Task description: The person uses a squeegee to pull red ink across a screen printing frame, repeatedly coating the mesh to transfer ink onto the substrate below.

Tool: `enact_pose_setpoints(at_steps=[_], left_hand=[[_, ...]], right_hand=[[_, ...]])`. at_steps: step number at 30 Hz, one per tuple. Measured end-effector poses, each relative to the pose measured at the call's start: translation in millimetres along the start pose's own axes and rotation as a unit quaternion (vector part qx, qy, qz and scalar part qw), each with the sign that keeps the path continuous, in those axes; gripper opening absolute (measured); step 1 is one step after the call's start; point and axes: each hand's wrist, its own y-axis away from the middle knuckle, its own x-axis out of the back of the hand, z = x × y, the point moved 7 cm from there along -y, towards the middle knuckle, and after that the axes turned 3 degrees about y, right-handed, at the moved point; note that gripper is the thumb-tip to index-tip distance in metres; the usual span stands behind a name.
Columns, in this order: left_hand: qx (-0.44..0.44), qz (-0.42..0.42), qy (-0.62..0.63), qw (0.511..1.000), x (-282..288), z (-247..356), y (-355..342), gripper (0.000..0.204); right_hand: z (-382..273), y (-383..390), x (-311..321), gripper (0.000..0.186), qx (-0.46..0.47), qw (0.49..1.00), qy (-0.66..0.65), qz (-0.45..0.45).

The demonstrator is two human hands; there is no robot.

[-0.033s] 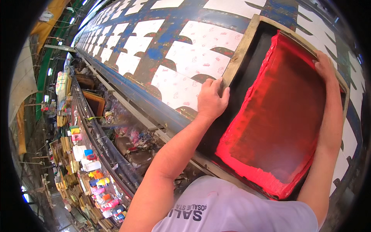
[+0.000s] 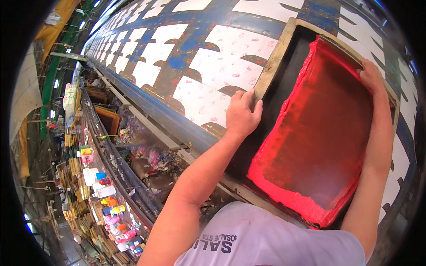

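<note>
A wooden-framed printing screen (image 2: 324, 128) lies in front of me on a long table. Thick red ink (image 2: 284, 188) is banked along its left and near sides, and a thin dark-red film covers the mesh between. My left hand (image 2: 242, 113) grips the left rail of the frame, its fingers bent over the wood. At the far right, my right hand (image 2: 372, 76) is closed on the frame's edge, with the forearm reaching along the right side. White fabric pieces (image 2: 226, 68) with small red prints lie left of the screen; whatever is under it is hidden.
More white cut pieces (image 2: 159, 51) run in rows along the blue-stained table (image 2: 179, 62). A metal rail (image 2: 155, 113) edges the table on the left. Beyond a littered gap (image 2: 146, 166), a shelf carries several colourful bottles (image 2: 104, 190) beside stacked wooden frames (image 2: 82, 208).
</note>
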Motion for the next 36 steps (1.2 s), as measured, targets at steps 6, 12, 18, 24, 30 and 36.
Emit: enact_pose_setpoints(at_steps=[6, 12, 18, 24, 30, 36], left_hand=[[-0.032, 0.001, -0.003, 0.999, -2, -5, 0, 0.038], [-0.014, -0.029, -0.003, 0.999, -9, -15, -7, 0.045], [-0.012, -0.053, -0.023, 0.998, -4, -11, -4, 0.055], [0.011, -0.095, -0.065, 0.993, 1, -6, 3, 0.056], [-0.008, -0.089, -0.112, 0.990, 2, -3, 10, 0.056], [0.025, -0.112, -0.160, 0.980, -6, -8, 4, 0.067]], right_hand=[[-68, 71, 25, 0.046, 0.057, 0.993, -0.033, -0.099], [-159, 214, 48, 0.034, 0.038, 0.988, -0.031, -0.143], [-254, 365, 63, 0.028, 0.003, 0.990, -0.023, -0.142], [-317, 482, 66, 0.033, -0.001, 0.995, -0.018, -0.101], [-341, 535, 67, 0.056, 0.013, 0.999, -0.046, 0.017], [-335, 553, 73, 0.068, 0.044, 0.996, -0.078, 0.028]])
